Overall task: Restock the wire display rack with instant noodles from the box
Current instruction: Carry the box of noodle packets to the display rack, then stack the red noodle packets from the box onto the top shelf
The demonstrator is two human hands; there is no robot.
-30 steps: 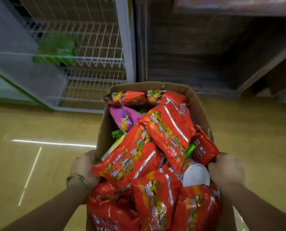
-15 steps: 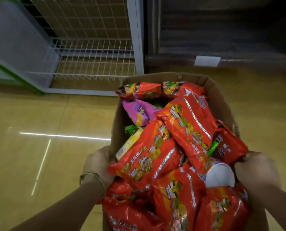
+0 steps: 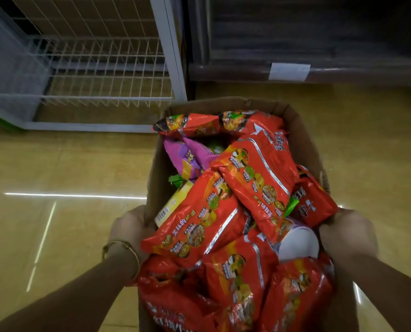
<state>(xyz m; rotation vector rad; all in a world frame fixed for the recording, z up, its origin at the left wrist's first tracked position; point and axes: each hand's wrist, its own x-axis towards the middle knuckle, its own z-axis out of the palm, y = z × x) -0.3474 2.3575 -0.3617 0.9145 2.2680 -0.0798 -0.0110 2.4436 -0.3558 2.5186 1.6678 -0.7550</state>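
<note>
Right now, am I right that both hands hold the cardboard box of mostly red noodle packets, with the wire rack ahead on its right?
Not quite. In the head view the wire rack stands ahead on the left of the box, not its right. The rest holds: the left hand and the right hand hold the box, filled with mostly red noodle packets.

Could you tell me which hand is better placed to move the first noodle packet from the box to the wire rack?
Probably the left hand: it grips the cardboard box on the side facing the wire rack, which stands ahead to the left. The right hand holds the far side.
</note>
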